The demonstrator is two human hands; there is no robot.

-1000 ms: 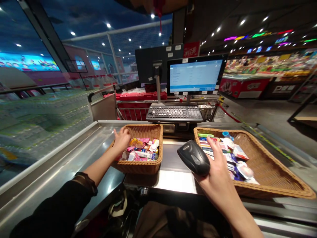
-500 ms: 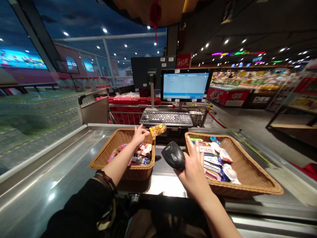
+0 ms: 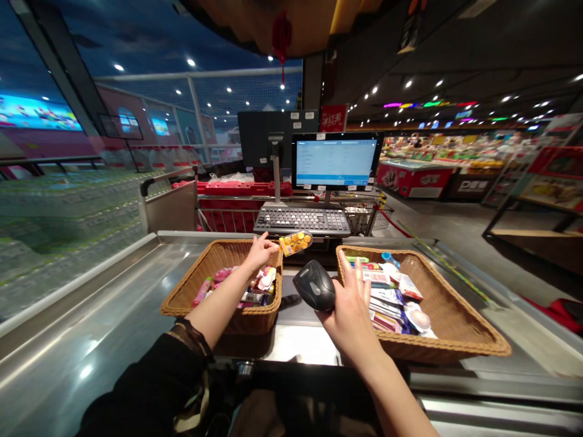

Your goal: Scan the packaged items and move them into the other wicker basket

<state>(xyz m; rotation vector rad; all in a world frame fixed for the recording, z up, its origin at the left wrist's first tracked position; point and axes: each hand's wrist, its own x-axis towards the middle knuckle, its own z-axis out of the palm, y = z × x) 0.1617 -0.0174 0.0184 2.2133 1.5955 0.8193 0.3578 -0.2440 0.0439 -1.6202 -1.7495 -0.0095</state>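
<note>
Between thumb and fingers, my left hand (image 3: 261, 252) pinches the end of a small clear pack of orange-yellow candies (image 3: 296, 243), above the right rim of the left wicker basket (image 3: 180, 297). Small packaged goods (image 3: 264, 282) lie in that basket. My right hand (image 3: 350, 309) grips a black barcode scanner (image 3: 314, 285), its head pointing left toward the gap between the baskets. Some of the right fingers stretch out over the near-left rim of the right wicker basket (image 3: 460, 297). Boxes, sachets and small tubs (image 3: 392, 297) fill that basket's left part.
A black keyboard (image 3: 303, 218) and a lit monitor (image 3: 337, 161) stand behind the baskets. The metal counter (image 3: 113, 309) has raised edges. Beyond it are a shopping cart (image 3: 228, 209) on the left side and a red freezer (image 3: 414, 178) at right.
The candy pack has shifted slightly right relative to the left basket, with more of it facing me. The camera view has tilted a little. Both hands keep their holds.
</note>
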